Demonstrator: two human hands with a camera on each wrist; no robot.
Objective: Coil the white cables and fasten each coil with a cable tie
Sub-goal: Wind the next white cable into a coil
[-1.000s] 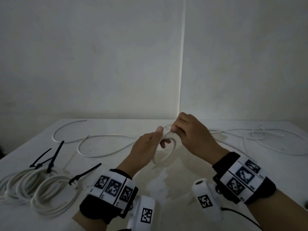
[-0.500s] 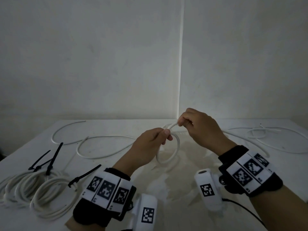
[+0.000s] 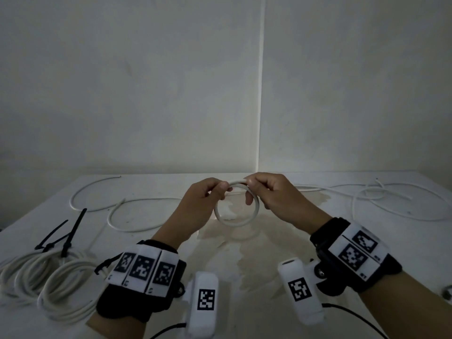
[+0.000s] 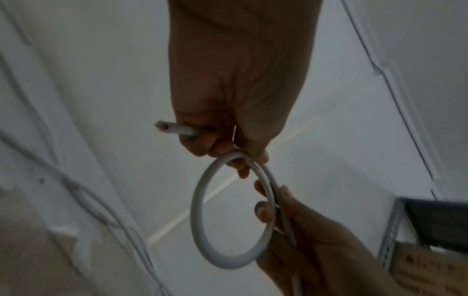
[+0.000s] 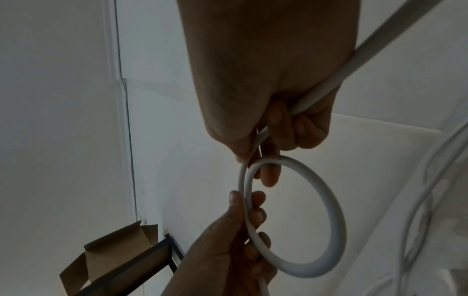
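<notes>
Head view: looks from your head, forward and down at the table [image 3: 244, 265] and wall.
Left wrist view: very close, looks along your left hand [image 4: 238, 96].
Right wrist view: very close, looks along your right hand [image 5: 268, 80].
Shared: all three see the cable loop [image 3: 236, 222].

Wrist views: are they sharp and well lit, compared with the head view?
Head view: dim, but the cable loop and both hands, left hand and right hand, are clear. Left wrist view: hands dark against the pale wall, loose cables at the left edge blurred. Right wrist view: hands also dark, loop sharp, cables at the right edge blurred.
</notes>
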